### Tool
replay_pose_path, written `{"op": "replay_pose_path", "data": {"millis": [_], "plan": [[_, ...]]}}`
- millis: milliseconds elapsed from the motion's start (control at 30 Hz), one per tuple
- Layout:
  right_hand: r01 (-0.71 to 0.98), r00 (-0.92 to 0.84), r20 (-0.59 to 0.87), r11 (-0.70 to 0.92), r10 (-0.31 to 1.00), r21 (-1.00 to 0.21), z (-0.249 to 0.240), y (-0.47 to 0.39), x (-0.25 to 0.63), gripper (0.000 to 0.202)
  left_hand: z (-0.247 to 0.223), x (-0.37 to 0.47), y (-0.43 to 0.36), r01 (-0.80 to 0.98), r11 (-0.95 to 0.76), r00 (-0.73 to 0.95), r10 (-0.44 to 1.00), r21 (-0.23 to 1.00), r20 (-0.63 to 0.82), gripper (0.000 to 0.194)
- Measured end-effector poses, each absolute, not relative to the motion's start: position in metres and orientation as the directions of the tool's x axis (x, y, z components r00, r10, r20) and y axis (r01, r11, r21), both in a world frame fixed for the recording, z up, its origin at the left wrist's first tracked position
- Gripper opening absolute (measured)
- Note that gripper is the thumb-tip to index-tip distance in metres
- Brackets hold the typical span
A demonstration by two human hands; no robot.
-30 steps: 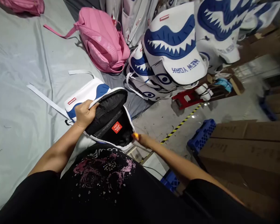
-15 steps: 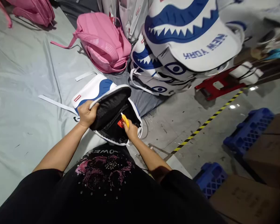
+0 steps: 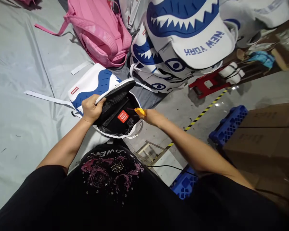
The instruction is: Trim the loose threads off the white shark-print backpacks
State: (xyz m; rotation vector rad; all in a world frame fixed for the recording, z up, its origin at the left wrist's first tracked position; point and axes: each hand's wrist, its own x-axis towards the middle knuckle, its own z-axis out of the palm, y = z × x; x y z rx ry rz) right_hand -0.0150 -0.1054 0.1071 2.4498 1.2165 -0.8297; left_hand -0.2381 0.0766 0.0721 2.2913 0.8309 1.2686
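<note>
A white and blue shark-pattern backpack (image 3: 88, 84) lies on the pale sheet with its black lining showing. My left hand (image 3: 92, 108) grips the edge of its raised flap, thumb on the inner side. Inside, a red label (image 3: 123, 116) sits on the lining. My right hand (image 3: 151, 116) is closed on a small yellow tool (image 3: 140, 111) at the right rim of the opening. The tool's tip is too small to make out.
A pink backpack (image 3: 96, 30) lies beyond. Stacked shark backpacks (image 3: 183, 35) stand at the upper right. On the floor at right are a red object (image 3: 208, 84), blue pallets (image 3: 227, 125) and cardboard boxes (image 3: 262, 141).
My right hand has moved right with the yellow tool, from inside the bag to its rim, uncovering the red label. My left hand still holds the flap. The view has shifted.
</note>
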Motion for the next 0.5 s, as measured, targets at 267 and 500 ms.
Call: {"op": "replay_pose_path", "data": {"millis": [267, 500], "plan": [[0.461, 0.341, -0.862, -0.866, 0.375, -0.194, 0.139, -0.150, 0.016, 0.020, 0.070, -0.239, 0.077, 0.288, -0.735, 0.435, 0.672, 0.614, 0.600, 0.041], [-0.205, 0.345, -0.807, -0.800, 0.480, -0.564, 0.104, -0.180, 0.006, 0.031, 0.085, -0.241, 0.067, 0.271, -0.795, 0.476, 0.601, 0.542, 0.643, 0.036]]}}
